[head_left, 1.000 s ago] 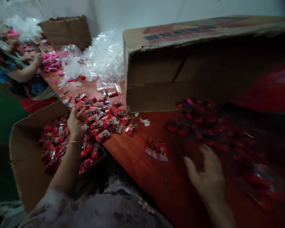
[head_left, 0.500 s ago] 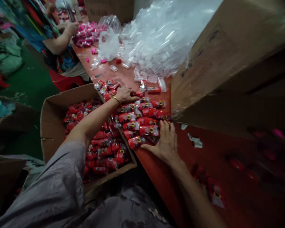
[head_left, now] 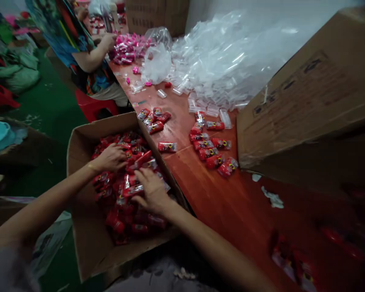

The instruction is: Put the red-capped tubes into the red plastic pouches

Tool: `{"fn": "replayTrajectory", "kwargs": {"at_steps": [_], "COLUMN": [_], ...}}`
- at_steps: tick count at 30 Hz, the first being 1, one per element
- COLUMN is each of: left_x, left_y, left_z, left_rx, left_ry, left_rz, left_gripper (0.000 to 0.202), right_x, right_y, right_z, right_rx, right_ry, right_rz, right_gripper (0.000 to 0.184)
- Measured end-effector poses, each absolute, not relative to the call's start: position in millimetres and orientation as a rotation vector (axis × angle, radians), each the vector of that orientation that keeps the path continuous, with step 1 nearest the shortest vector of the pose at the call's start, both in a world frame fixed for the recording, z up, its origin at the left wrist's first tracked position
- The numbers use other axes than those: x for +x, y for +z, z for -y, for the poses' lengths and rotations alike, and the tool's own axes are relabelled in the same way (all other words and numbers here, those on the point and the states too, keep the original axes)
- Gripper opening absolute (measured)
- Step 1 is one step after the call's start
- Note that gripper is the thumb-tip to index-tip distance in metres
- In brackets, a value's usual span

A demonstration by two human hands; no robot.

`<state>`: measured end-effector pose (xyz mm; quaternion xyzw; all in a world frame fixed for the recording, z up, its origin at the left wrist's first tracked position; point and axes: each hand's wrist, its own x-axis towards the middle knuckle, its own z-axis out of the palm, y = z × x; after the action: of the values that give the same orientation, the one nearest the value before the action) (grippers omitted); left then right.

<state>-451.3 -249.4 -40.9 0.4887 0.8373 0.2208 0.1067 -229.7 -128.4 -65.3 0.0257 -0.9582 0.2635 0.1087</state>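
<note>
Both hands are inside an open cardboard box (head_left: 82, 227) filled with small red packets (head_left: 118, 225) in clear plastic. Near the box's far left part, my left hand (head_left: 113, 157) lies palm down on the packets, fingers apart. My right hand (head_left: 154, 191), fingers spread, rests against packets on the side by the table. Neither hand visibly grips one. On the red table (head_left: 197, 182), more red packets (head_left: 207, 152) lie in a loose row near a large carton. A small group of them (head_left: 155, 119) and a single packet (head_left: 167, 147) lie beside the box's edge.
A big heap of clear plastic sleeves (head_left: 219, 61) covers the table's back. The large carton (head_left: 292, 97) stands at right. A co-worker's hand (head_left: 108, 41) is by pink packets (head_left: 129, 48). Red stool (head_left: 94, 105) and blue basin (head_left: 0, 134) are at left.
Both hands have moved left from the table into the box. Many packets that lay between them on the table have gone into the box. The view has shifted slightly.
</note>
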Motion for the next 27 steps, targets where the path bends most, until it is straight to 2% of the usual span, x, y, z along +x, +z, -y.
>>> {"fn": "replayTrajectory", "kwargs": {"at_steps": [3,6,8,12,18,23,27], "left_x": [-470,-485,-490,-494,-504,-504,-501], "left_y": [-54,-52,-41,-9,-1,-25,-33], "left_z": [301,294,257,144,29,9,17], "left_rx": [1.475,1.404,1.433,1.593,1.289,1.526,1.742], "left_ry": [0.6,0.761,0.795,0.662,0.41,0.291,0.246], "left_rz": [-2.586,-2.845,-2.878,-2.778,-2.744,-2.733,-2.653], "left_gripper": [0.018,0.027,0.038,0.055,0.079,0.063,0.052], "right_x": [-239,-235,-223,-194,-231,-274,-288], "right_y": [-61,-50,-44,-47,-33,-23,-35], "right_z": [142,103,53,-48,-119,-138,-106], "right_rx": [0.297,0.082,-0.295,-0.911,-0.931,-0.902,-0.676], "right_ry": [0.831,0.638,0.439,0.167,0.158,0.348,0.367], "right_rz": [2.763,2.657,2.549,2.346,2.593,2.828,2.906], "right_gripper": [0.082,0.063,0.054,0.059,0.07,0.076,0.076]}}
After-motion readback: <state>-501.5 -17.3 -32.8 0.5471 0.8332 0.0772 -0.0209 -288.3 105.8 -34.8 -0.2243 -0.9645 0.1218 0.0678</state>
